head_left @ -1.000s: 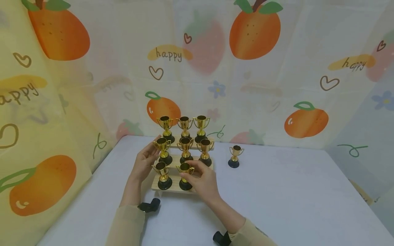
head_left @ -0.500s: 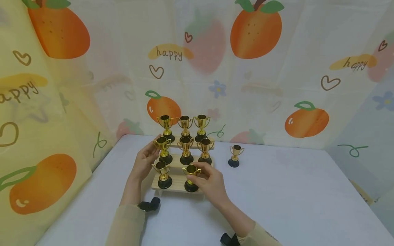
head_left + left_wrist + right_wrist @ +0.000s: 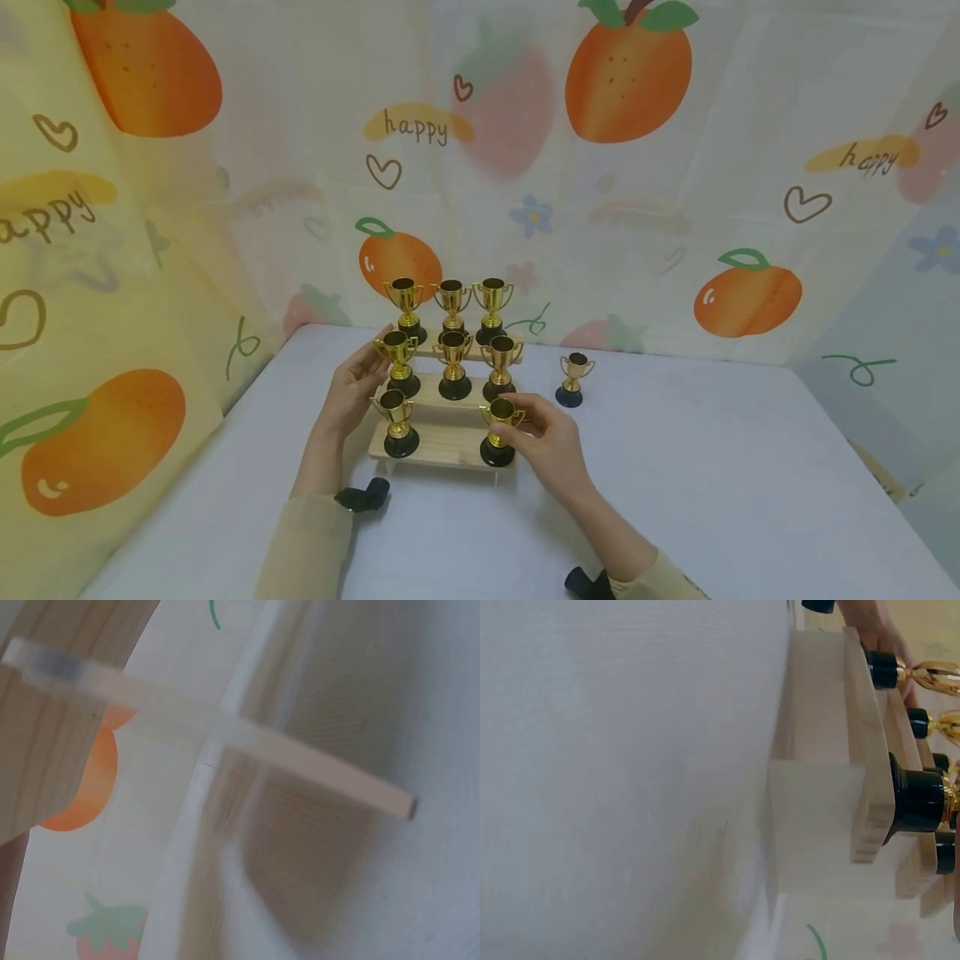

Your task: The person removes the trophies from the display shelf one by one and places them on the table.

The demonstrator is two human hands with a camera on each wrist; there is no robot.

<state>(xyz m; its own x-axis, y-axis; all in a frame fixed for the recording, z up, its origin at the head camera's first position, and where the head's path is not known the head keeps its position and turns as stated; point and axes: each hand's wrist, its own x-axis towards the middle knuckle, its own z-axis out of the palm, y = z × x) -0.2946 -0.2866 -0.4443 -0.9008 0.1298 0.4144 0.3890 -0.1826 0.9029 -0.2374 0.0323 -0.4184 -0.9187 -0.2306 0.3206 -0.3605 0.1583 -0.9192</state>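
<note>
Trophy [image 3: 497, 451] was pinched upright by the right hand [image 3: 553, 446], at the right end of the stand [image 3: 446, 443] — lowest tier. Loose trophy [image 3: 574, 375] was seen upright on the surface [image 3: 712, 467], off to the right — right hand nearer. Left hand [image 3: 356, 389] was placed at the stand's left side; grip couldn't be told.

Dim, flat light, yellowish on left backdrop [image 3: 90, 333], faint soft shadows on tabletop [image 3: 675, 483], tiny glints on trophies [image 3: 453, 352], shelf leg [image 3: 315, 759] blurred in left wrist view.
</note>
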